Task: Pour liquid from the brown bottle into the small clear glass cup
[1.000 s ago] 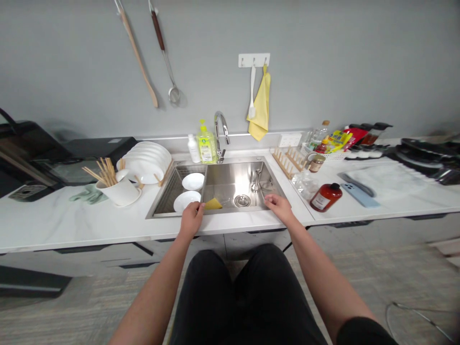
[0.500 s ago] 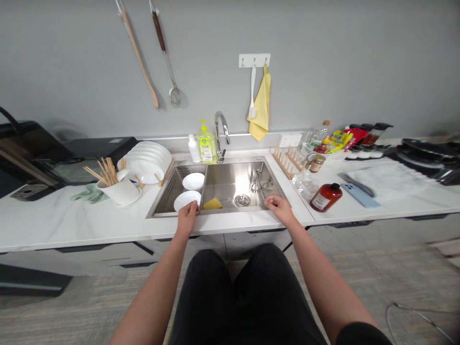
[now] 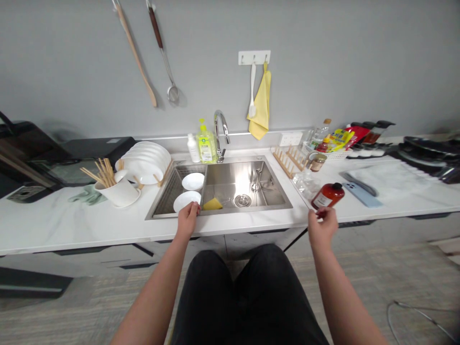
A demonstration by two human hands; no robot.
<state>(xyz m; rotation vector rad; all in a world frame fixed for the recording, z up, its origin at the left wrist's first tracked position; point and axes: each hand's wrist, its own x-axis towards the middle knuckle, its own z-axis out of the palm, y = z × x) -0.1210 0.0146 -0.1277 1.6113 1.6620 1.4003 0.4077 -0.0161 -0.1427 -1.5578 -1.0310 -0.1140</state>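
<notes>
My left hand [image 3: 188, 219] is closed at the sink's front rim, its fingertips beside the nearer white bowl [image 3: 185, 199]; whether it grips the bowl's edge or anything else is hidden. My right hand [image 3: 322, 227] is over the counter's front edge, right of the sink [image 3: 283, 207]. Its fingers are curled toward the thumb, and anything between them is too small to make out. Just behind it lies a reddish-brown bottle [image 3: 327, 196] with a black cap. A second white bowl [image 3: 193, 181] sits farther back in the left basin, and a yellow sponge or cloth [image 3: 212, 204] lies right of the divider.
The faucet [image 3: 220, 134] stands behind the sink beside a green dish soap bottle [image 3: 206, 145] and a white bottle [image 3: 193, 148]. Left are racked white plates [image 3: 143, 163] and a white holder [image 3: 120, 191] with chopsticks. A phone [image 3: 362, 194] and white cloth [image 3: 391, 182] lie right.
My right hand has moved right, from the sink's right front corner to the counter edge before the reddish-brown bottle. My left hand has stayed beside the bowl.
</notes>
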